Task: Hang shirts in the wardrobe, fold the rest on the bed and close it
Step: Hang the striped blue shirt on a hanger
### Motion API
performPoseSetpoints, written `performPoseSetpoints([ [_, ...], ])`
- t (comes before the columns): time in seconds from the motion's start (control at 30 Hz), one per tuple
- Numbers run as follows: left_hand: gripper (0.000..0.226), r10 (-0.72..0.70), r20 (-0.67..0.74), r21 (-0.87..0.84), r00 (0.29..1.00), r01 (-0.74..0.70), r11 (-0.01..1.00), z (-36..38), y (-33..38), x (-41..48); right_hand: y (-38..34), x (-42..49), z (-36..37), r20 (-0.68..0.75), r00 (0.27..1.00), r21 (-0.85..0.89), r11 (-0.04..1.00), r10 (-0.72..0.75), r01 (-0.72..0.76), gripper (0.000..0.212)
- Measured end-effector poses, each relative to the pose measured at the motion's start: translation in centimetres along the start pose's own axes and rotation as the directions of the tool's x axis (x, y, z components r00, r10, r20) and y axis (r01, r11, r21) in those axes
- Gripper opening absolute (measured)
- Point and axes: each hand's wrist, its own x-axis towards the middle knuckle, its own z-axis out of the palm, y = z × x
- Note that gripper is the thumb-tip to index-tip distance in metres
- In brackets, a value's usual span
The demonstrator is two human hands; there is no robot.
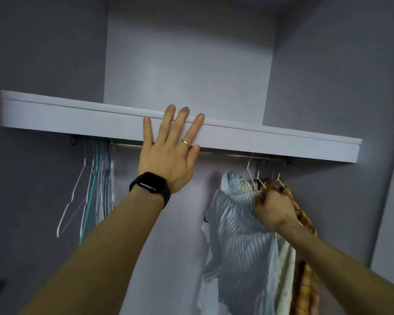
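Inside the wardrobe a metal rail [223, 153] runs under a white shelf [77, 117]. My left hand [168, 151], with a ring and a black watch at the wrist, lies flat with straight fingers against the shelf's front edge. A blue-and-white striped shirt [237, 235] hangs at the right end of the rail on a white wire hanger [248, 171]. My right hand [273, 210] grips that shirt at its shoulder, close to the hanger. Behind it hang a cream garment [287, 264] and an orange patterned garment [305, 280].
Several bare wire hangers [93, 189], white, teal and blue, hang bunched at the rail's left end. The rail between them and the shirts carries nothing. Grey wardrobe walls close in on both sides, and an upper compartment [187, 53] opens above the shelf.
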Motion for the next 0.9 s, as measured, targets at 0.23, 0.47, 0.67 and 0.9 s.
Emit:
performPoseSetpoints([
  [0.23,0.062,-0.019,-0.02,-0.03,1.0,0.018,0.999,0.2,0.2,0.2,-1.4,4.0,3.3,0.042,0.998,-0.078,0.996,0.051,-0.047,0.033],
  [0.47,0.062,-0.023,-0.013,-0.044,1.0,0.022,0.999,0.2,0.3,0.0,-0.3,3.6,7.6,0.179,0.979,-0.031,0.995,0.096,-0.092,0.046],
  [0.67,0.062,-0.042,0.151,-0.062,0.988,0.052,0.997,-2.0,0.6,0.3,0.3,-2.0,3.4,0.434,0.9,-0.024,0.999,0.037,-0.029,0.066],
  [0.9,0.11,-0.163,0.551,-0.018,0.819,0.206,0.978,-7.4,2.2,2.0,2.2,-12.7,-8.2,0.482,0.871,0.021,0.995,-0.099,0.101,0.054],
])
